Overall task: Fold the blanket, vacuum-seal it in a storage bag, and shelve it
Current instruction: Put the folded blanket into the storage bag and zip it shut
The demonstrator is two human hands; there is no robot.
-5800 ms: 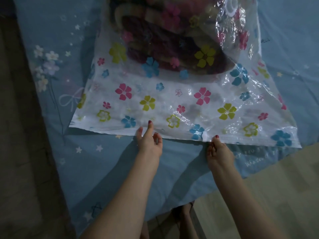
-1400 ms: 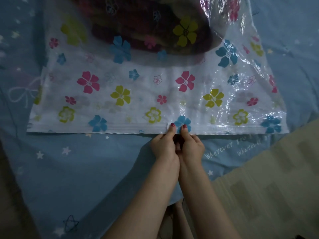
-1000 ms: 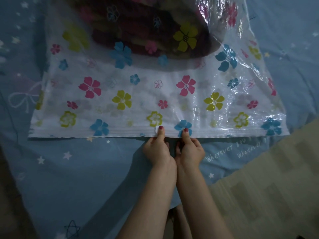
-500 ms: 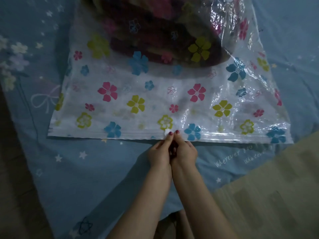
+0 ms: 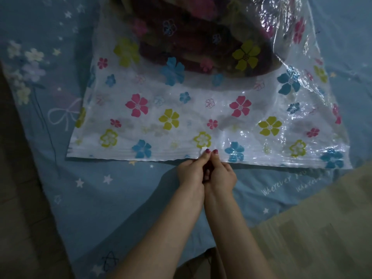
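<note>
A clear storage bag [image 5: 191,117] printed with coloured flowers lies flat on the blue sheet. The folded dark red blanket [image 5: 201,37] fills its far part. The bag's zip strip [image 5: 120,153] runs along the near edge. My left hand [image 5: 190,174] and my right hand [image 5: 220,174] sit side by side at the middle of that strip, fingers curled, pinching the edge. A small white clip [image 5: 203,151] shows at the tips of my left fingers on the strip.
The blue bedsheet [image 5: 100,198] with stars, a bow and white writing covers the surface under the bag. A light wooden floor [image 5: 312,238] lies at the lower right; a dark strip runs along the left edge.
My hands, apart on the bag's edge earlier, have come together at the middle of the zip strip. In the last second they closed the small gap between them; the white clip stays under my left fingertips.
</note>
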